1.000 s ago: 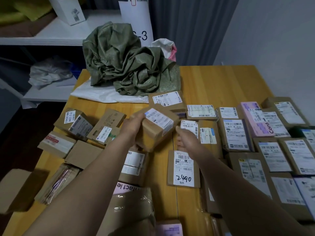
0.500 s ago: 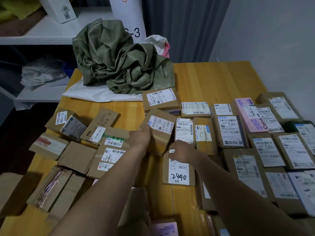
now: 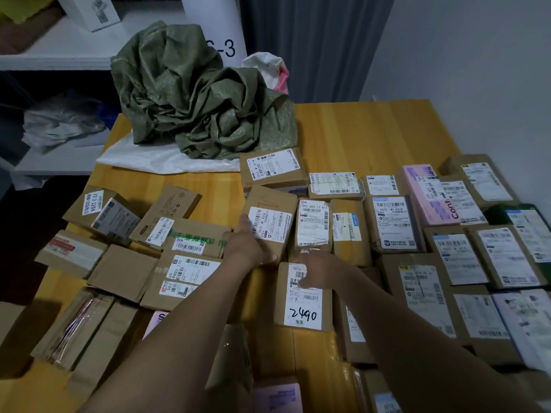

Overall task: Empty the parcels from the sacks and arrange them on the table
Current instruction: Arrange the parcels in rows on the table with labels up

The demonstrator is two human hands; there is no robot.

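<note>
Both hands (image 3: 249, 247) on labelled parcels (image 3: 269, 226) atop crowded table (image 3: 357, 129)

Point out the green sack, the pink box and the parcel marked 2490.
green sack (image 3: 202, 96), head view, crumpled middle folds.
pink box (image 3: 423, 195), head view, pink top face.
parcel marked 2490 (image 3: 304, 314), head view, handwritten label.

Brown parcels (image 3: 269, 225), green sack (image 3: 196, 93), pink box (image 3: 429, 195), yellow table (image 3: 366, 135)

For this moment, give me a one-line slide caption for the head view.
Left hand sets a labelled brown parcel into the rows on the wooden table; right hand rests on the parcel marked 2490.
</note>
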